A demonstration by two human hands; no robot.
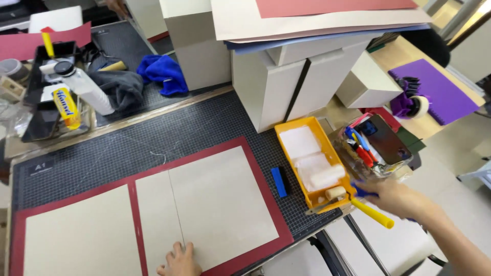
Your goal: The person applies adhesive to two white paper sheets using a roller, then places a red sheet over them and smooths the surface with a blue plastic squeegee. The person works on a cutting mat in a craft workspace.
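While our right hand [401, 198] sat at the lower right of the frame, its fingers were curled shut on the yellow handle [373, 213] of a small paint roller [336, 193], whose roller end lay in the near corner of the yellow tray [286, 134]. Tray stood on the dark cutting mat [153, 138], right of centre, w/ a white roller sleeve [327, 176] lying inside it. Just left of the tray lay a blue block [279, 182]. Our left hand [179, 261] was at the bottom edge, fingers flat & spread, pressing the grey board [215, 204], gripping nothing. That board sat on a dark red sheet [266, 197], w/ a 2nd grey board [76, 237] at lower left. Clear tub of pens [373, 145] stood just right of the tray. Upper left: glue bottle [84, 87], blue cloth [163, 74]. White boxes [286, 76] stood at top centre of the tabletop.
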